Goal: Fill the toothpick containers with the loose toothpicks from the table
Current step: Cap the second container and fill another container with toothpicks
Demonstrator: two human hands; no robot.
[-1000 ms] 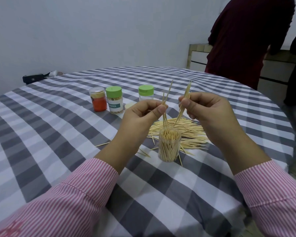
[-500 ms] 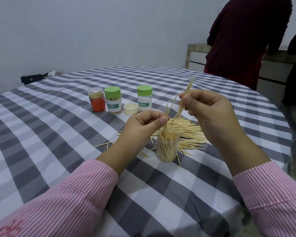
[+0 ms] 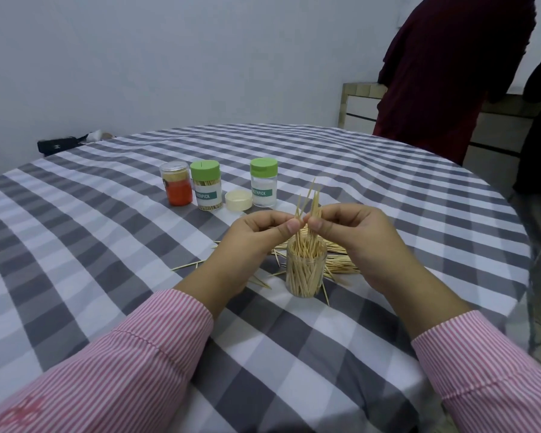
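An open clear container (image 3: 305, 270), nearly full of toothpicks, stands upright on the checked tablecloth. Just above its mouth my left hand (image 3: 256, 235) and my right hand (image 3: 356, 235) each pinch a few upright toothpicks (image 3: 310, 204), thumbs almost touching; the lower tips reach into the container. Loose toothpicks (image 3: 339, 264) lie in a pile behind and to the right of it, mostly hidden by my right hand. A few strays (image 3: 185, 265) lie to the left.
Farther back stand an orange-filled clear jar (image 3: 176, 187), two green-lidded toothpick containers (image 3: 205, 185) (image 3: 263, 182) and a loose cream lid (image 3: 238, 200). A black object (image 3: 60, 144) lies at the far left edge. A person in dark red (image 3: 444, 73) stands behind the table.
My right hand moved left and down to meet the left hand over the container. The toothpicks it holds came from a slant to nearly upright, their tips now in the container.
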